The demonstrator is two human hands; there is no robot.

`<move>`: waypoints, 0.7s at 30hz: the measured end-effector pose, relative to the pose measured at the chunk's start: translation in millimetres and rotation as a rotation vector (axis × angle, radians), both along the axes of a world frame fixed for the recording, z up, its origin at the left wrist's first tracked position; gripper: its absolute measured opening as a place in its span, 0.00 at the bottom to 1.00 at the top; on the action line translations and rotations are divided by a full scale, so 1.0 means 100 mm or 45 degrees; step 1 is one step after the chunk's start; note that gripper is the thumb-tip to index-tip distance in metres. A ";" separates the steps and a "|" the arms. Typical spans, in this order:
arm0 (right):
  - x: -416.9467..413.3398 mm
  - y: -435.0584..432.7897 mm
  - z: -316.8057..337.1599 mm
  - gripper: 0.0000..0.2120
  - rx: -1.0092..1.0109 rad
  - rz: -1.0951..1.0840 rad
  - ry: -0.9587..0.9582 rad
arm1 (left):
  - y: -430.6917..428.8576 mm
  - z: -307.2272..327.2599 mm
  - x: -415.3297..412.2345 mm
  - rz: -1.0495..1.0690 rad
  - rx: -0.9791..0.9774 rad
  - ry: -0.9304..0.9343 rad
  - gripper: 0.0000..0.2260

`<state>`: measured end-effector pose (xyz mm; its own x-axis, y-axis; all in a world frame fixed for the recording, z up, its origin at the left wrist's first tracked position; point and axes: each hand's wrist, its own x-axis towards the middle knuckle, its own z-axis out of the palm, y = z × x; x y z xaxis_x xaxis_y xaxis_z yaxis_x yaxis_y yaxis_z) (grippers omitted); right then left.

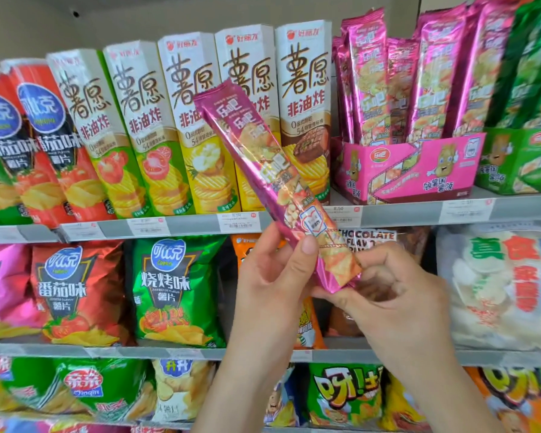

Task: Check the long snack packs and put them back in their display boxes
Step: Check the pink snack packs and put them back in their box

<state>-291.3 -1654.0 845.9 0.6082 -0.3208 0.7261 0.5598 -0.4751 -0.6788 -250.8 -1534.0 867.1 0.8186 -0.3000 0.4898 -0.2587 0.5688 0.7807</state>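
Both hands, left [275, 270] and right [388, 295], grip a tilted pink snack pack [272, 176] at its lower end

The left forearm [238, 379] and right forearm [441, 382] are rising from below and angling toward each other. The left hand [275, 270] is gripping the long pink pack [263, 157] near its lower end, thumb lying across its front. The right hand [397, 295] is pinching the pack's bottom edge, fingers curled and knuckles facing up.
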 end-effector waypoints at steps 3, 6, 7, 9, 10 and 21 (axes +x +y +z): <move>0.01 -0.02 -0.01 0.16 -0.124 -0.130 -0.004 | 0.00 -0.01 0.00 0.002 0.035 -0.006 0.11; 0.03 -0.03 -0.03 0.15 -0.128 -0.086 0.040 | 0.03 0.01 0.03 0.190 0.124 -0.043 0.12; 0.03 -0.04 -0.03 0.16 -0.093 0.013 0.087 | 0.05 0.03 0.05 0.259 0.143 -0.051 0.13; 0.01 -0.11 0.00 0.21 0.062 0.394 0.238 | 0.10 0.06 0.06 0.332 0.158 -0.060 0.14; -0.01 -0.14 0.01 0.23 0.150 0.611 0.318 | 0.12 0.06 0.06 0.347 0.164 -0.068 0.14; -0.12 -0.20 0.13 0.13 0.269 0.682 0.454 | 0.17 0.11 0.00 0.398 0.325 -0.344 0.12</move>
<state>-303.6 -1673.8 859.3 0.9135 -0.0212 0.4063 0.4056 -0.0312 -0.9135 -250.8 -1516.9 877.7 0.7425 -0.1984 0.6398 -0.5991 0.2305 0.7668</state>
